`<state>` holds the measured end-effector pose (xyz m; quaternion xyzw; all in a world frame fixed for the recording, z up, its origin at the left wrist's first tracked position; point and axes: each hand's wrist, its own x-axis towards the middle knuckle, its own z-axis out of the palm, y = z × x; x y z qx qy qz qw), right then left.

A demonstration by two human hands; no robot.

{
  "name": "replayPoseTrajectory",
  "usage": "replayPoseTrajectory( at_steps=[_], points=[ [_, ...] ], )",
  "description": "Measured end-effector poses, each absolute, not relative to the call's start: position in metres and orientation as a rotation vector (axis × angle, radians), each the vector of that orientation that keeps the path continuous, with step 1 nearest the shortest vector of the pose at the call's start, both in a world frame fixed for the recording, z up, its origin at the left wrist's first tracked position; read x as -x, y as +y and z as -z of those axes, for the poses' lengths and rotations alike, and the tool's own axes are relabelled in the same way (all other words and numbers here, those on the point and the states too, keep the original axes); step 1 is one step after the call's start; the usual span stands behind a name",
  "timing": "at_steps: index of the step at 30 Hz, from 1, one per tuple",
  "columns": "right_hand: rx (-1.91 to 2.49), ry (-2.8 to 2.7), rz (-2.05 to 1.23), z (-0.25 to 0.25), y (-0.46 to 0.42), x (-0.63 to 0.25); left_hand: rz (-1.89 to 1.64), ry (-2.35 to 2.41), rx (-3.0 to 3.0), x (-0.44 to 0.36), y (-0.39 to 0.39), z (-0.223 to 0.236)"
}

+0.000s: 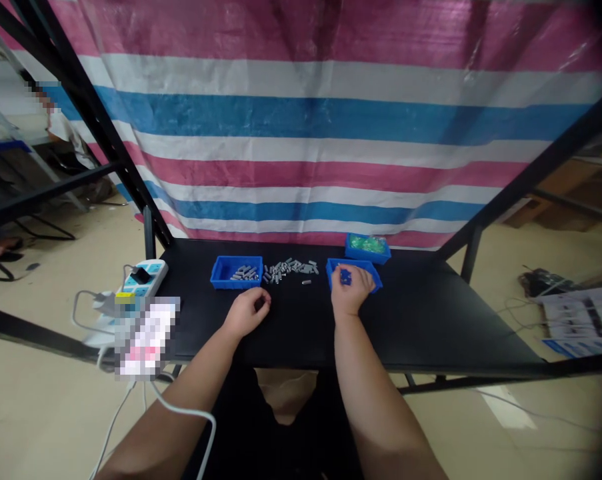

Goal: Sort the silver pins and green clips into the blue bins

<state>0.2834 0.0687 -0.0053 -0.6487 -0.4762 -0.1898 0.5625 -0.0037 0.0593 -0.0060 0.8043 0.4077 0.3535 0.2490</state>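
Just in front of the loose grey metal spacers [289, 269] on the table [421, 320], the left hand [245, 313] is resting with its grip pressed together, nothing showing inside; right of them, the right hand [351, 291] is pinching a small blue piece [346, 277] above a blue bin [367, 269]

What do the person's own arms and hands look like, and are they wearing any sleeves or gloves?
The left arm and right arm are bare, with no sleeves in view. The left hand and right hand wear no gloves, and neither wrist shows a watch or band. Dark clothing shows below the table.
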Motion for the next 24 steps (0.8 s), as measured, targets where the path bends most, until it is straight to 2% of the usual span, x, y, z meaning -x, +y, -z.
replayPoseTrajectory(
  at_steps=[5,10,17,24],
  points=[
    [1.799,-0.987,0.422,0.012,0.065,-0.293,-0.954,1.096,-2.177,0.004,0.06,0.007],
    [1.674,-1.118,0.486,0.007,0.064,-0.284,-0.954,1.112,-2.176,0.004,0.06,0.007],
    [1.346,-1.744,0.092,0.002,0.066,-0.232,-0.941,1.1,-2.193,0.004,0.06,0.007],
    [1.417,-2.078,-0.054,0.016,0.076,-0.207,-0.946,1.091,-2.196,0.003,0.059,0.007]
  ],
)
